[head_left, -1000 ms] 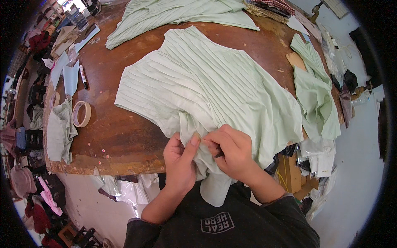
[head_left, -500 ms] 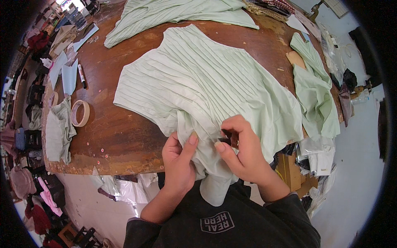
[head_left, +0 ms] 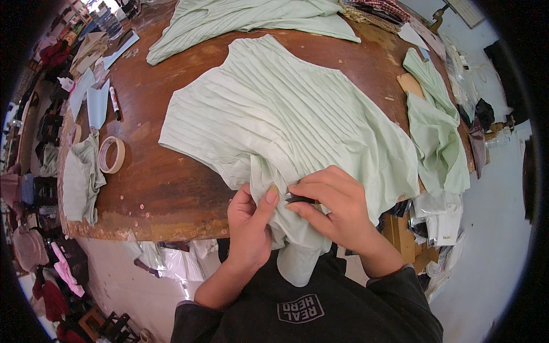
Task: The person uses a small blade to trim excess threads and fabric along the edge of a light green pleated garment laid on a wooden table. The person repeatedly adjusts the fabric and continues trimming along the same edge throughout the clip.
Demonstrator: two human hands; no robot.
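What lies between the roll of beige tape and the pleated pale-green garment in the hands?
In the head view, only bare brown tabletop separates the roll of beige tape from the pleated pale-green garment.

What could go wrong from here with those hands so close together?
1. The right hand holds a small dark tool close to the left hand; if it is sharp, which I cannot tell, a slip might nick that hand.
2. The tool is right by folds of the pale green garment, so it could snag them.
3. Cloth hanging past the table edge might drag the folds out of place.
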